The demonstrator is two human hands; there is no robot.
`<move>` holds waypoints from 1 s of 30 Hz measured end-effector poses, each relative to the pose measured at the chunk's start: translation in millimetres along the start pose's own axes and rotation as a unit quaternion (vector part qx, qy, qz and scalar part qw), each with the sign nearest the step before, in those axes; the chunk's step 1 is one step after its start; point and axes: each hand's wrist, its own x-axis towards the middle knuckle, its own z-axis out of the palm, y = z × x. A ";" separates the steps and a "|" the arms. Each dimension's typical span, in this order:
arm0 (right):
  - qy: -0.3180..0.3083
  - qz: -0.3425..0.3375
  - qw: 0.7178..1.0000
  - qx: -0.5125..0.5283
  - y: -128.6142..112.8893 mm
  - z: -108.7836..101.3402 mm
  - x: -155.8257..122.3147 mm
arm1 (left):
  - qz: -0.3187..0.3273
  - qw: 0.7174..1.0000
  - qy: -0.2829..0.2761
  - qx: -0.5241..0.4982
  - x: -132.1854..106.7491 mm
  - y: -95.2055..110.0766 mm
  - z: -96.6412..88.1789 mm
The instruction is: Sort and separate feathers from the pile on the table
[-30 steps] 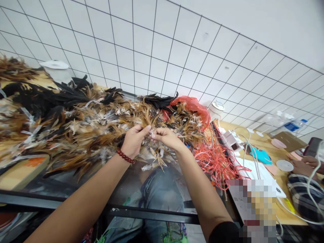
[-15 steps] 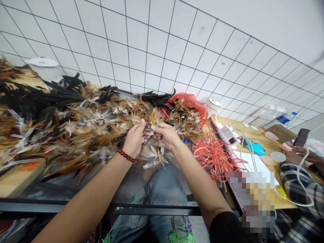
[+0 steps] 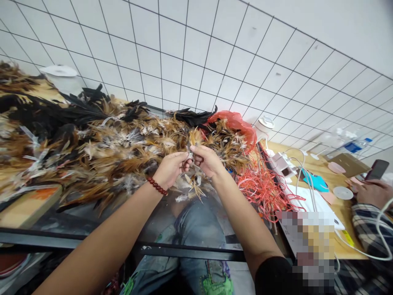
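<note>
My left hand and my right hand meet over the middle of the table, fingertips pinched close together. Between them stands a small tuft of golden-brown feathers, its base gripped by the fingers of my right hand. My left fingers are closed at the lower end of the same tuft, where a whitish bit shows. A red bead bracelet circles my left wrist. Below my hands lie a few loose feathers. Behind and to the left spreads a big heap of brown feathers.
Long black feathers lie at the left rear. A red plastic bag and tangled red strings are on the right. Farther right are a charger, cables, a white lidded cup and a co-worker's hand by a phone.
The view has shifted slightly, so the heap and wall sit a little farther right. My hands stay pinched together at the feather tuft, with small finger movements. The co-worker's hand has moved.
</note>
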 end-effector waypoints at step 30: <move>0.036 -0.051 0.998 -0.033 0.8 6.3 -0.4 | -0.063 0.996 -0.018 -0.065 4.9 -9.6 -0.6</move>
